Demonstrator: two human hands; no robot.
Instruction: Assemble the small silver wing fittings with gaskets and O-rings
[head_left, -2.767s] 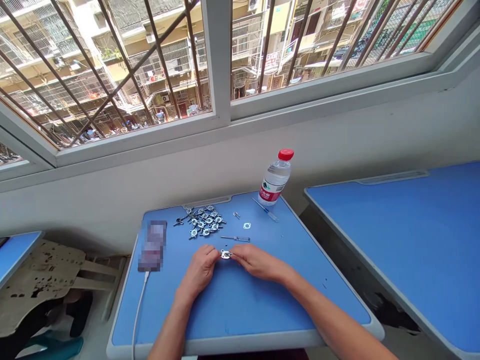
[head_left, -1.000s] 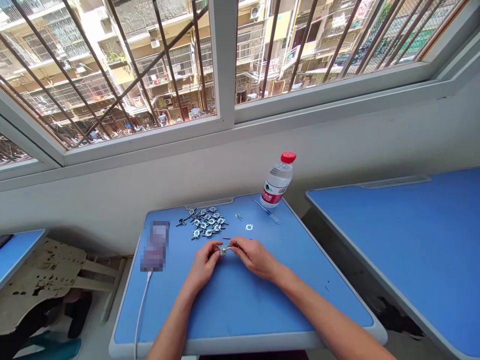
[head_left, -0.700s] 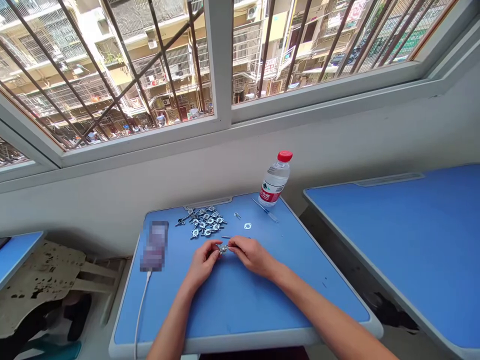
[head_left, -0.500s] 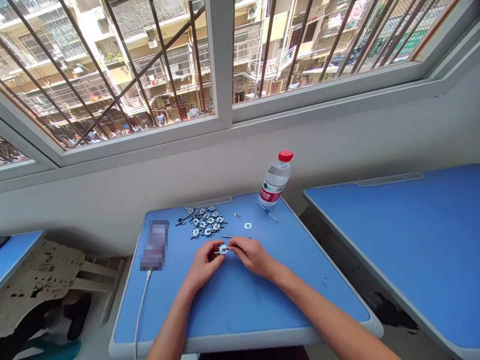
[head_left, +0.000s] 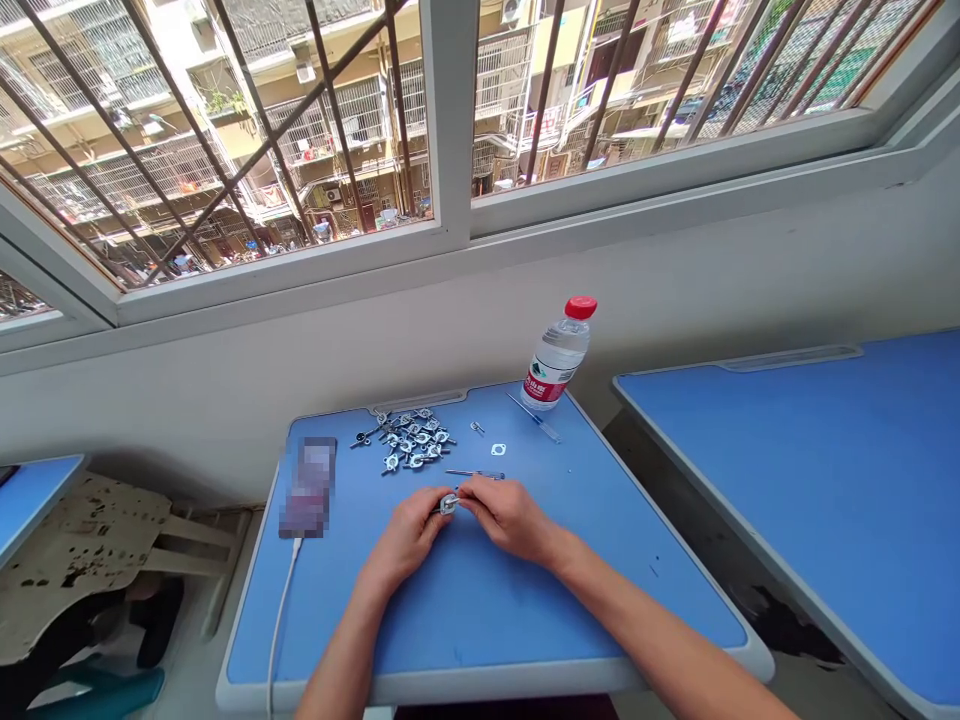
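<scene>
Both of my hands meet over the blue desk (head_left: 480,620), pinching a small shiny metal fitting (head_left: 448,504) between their fingertips. My left hand (head_left: 407,536) holds one side and my right hand (head_left: 508,517) the other, so the fitting is partly hidden. Just beyond them lies a small screwdriver (head_left: 475,474). Farther up is a heap of similar metal fittings (head_left: 411,442). To its right are a tiny metal part (head_left: 477,427), a flat metal ring (head_left: 499,450) and a second thin screwdriver (head_left: 534,418).
A water bottle with a red cap (head_left: 559,352) stands at the desk's far edge. A blurred phone (head_left: 307,487) with a white cable (head_left: 280,630) lies on the left. Another blue desk (head_left: 787,500) stands to the right, and a barred window (head_left: 450,120) runs behind.
My hands have drawn closer over the last few seconds and now sit slightly higher on the desk. The fitting has turned a little between my fingers, and the view has shifted slightly.
</scene>
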